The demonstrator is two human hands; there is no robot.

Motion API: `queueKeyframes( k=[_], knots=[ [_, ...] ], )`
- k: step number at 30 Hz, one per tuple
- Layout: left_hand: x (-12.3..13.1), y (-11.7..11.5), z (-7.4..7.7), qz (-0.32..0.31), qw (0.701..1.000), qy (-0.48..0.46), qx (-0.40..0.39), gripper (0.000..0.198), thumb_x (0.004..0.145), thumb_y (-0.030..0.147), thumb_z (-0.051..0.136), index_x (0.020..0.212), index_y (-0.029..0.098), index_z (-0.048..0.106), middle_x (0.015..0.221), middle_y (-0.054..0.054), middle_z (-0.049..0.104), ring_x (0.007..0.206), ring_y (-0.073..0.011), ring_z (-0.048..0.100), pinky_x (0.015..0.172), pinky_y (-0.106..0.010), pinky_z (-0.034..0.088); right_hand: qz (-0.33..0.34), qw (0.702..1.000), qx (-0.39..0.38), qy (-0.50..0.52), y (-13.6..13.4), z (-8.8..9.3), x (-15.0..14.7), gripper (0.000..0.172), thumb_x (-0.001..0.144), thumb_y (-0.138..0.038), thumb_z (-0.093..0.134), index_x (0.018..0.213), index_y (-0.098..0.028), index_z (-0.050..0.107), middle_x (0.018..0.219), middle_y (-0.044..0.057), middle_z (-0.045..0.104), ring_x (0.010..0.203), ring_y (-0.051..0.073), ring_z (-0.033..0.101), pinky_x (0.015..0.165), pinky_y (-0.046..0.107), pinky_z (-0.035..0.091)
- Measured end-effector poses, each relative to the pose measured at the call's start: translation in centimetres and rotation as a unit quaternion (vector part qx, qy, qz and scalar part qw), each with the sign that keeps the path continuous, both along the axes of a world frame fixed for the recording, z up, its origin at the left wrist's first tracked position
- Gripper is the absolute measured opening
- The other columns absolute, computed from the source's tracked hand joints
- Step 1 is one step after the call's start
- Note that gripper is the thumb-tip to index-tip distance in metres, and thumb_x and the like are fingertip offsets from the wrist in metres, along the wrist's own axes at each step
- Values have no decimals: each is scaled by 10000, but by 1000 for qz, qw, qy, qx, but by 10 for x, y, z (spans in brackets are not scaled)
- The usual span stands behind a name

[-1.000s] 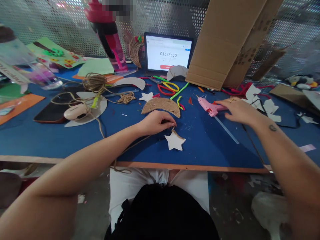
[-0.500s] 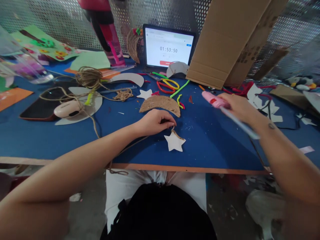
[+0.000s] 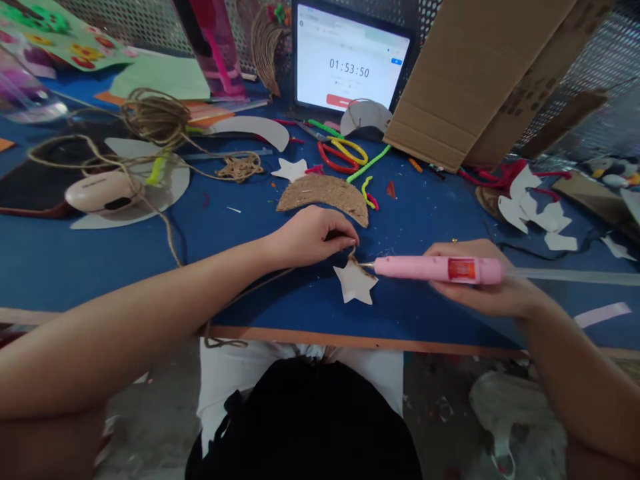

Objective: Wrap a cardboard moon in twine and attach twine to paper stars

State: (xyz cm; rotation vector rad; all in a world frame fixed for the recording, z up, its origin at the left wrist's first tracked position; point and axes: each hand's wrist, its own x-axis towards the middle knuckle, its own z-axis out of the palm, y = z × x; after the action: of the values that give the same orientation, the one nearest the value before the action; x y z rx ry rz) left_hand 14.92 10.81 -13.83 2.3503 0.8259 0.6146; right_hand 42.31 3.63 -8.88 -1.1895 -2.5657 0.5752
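My left hand (image 3: 317, 235) pinches a strand of jute twine (image 3: 353, 253) between thumb and fingertips. Part of that twine runs along the upper right edge of a white paper star (image 3: 356, 283) lying on the blue table. In my right hand (image 3: 480, 290) is a pink hot glue gun (image 3: 425, 268), held level. Its metal nozzle is at the star's right upper edge, beside the twine. A clear glue stick (image 3: 575, 275) trails out of the gun's back end. Just beyond my left hand rests a twine-covered crescent (image 3: 323, 195).
A ball of twine (image 3: 157, 117) and a cream computer mouse (image 3: 103, 191) are at the left. Scissors (image 3: 345, 153), a tablet (image 3: 350, 60) and leaning cardboard (image 3: 475, 73) stand farther back. White paper scraps (image 3: 535, 207) lie at the right.
My right hand has brought the glue gun left and down from beyond the star to its edge. The left hand keeps its pinch on the twine. The view has shifted slightly.
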Motion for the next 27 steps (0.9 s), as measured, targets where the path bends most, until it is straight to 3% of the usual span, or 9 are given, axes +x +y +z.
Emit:
queueKeyframes(
  k=[14, 23, 27],
  knots=[
    [1, 1, -2, 4, 1000, -1, -5, 160, 842, 207, 579, 871, 200, 737, 855, -17, 726, 799, -151, 653, 728, -242, 465, 7, 997, 37, -66, 9, -16, -11, 73, 766, -295, 507, 799, -236, 534, 627, -27, 606, 512, 133, 514, 559, 266, 363],
    [0, -3, -1, 12, 1000, 3, -4, 185, 834, 180, 563, 929, 200, 721, 865, -12, 711, 755, -141, 634, 694, -238, 455, -4, 997, 38, -73, 5, -14, -12, 161, 814, -381, 463, 788, -236, 527, 600, -22, 588, 495, 135, 494, 539, 275, 338],
    [0, -4, 1, -13, 1000, -9, 5, 225, 820, 121, 526, 930, 186, 711, 928, -25, 691, 781, -133, 624, 701, -225, 457, -11, 996, 51, -71, 3, -12, -13, 162, 823, -370, 447, 783, -232, 521, 575, -19, 569, 471, 131, 471, 533, 278, 331]
  ],
)
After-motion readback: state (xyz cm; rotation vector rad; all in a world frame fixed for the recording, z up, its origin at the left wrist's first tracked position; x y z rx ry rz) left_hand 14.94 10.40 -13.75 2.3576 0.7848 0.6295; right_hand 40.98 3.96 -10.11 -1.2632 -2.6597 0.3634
